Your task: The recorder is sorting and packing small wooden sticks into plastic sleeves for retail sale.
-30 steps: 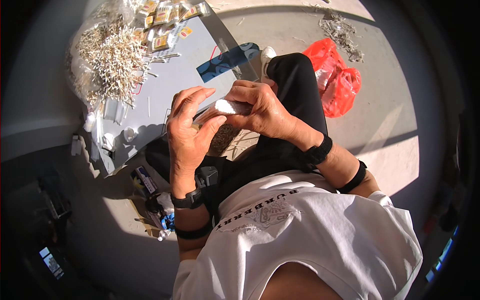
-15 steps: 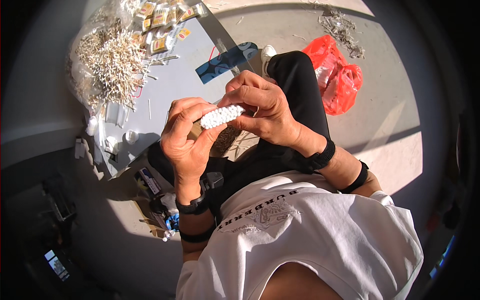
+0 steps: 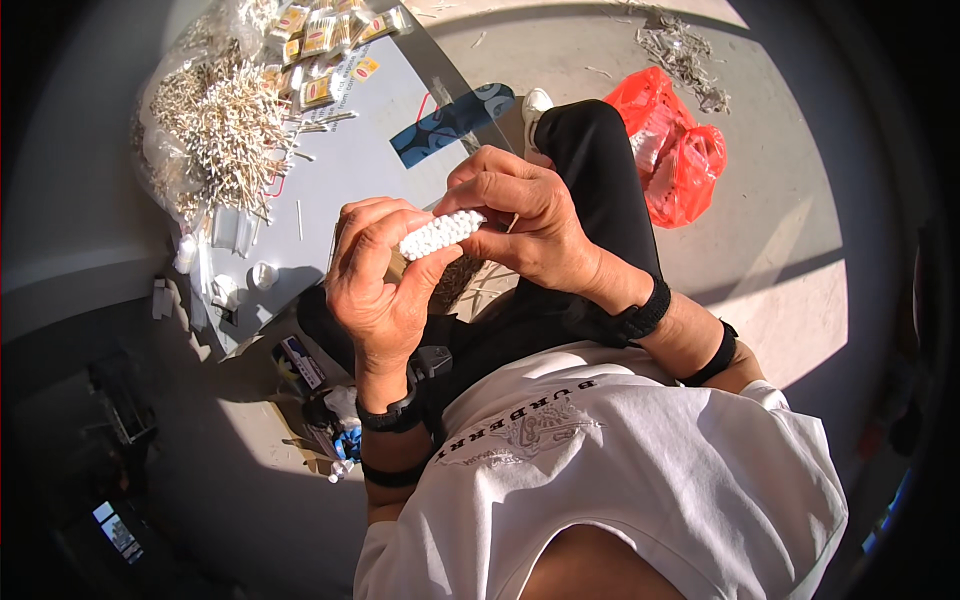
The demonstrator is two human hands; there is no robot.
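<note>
One grey tabletop [image 3: 345, 190] bears a big heap of loose cotton swabs [image 3: 225, 120]; right of the black trouser leg [image 3: 605, 165] lies a red plastic bag [image 3: 690, 170]. Near the table's edge, the left hand [image 3: 375, 280] and right hand [image 3: 535, 215] hold a packed bundle of swabs [image 3: 442, 235] between them, fingers curled nearly closed on its two ends, thumbs on the near side. Clear film may wrap it, though the hands hide most of that. An uneven squeeze could bow the bundle; a slackened thumb could let single white tips [image 3: 425, 242] slip forward and drop out
</note>
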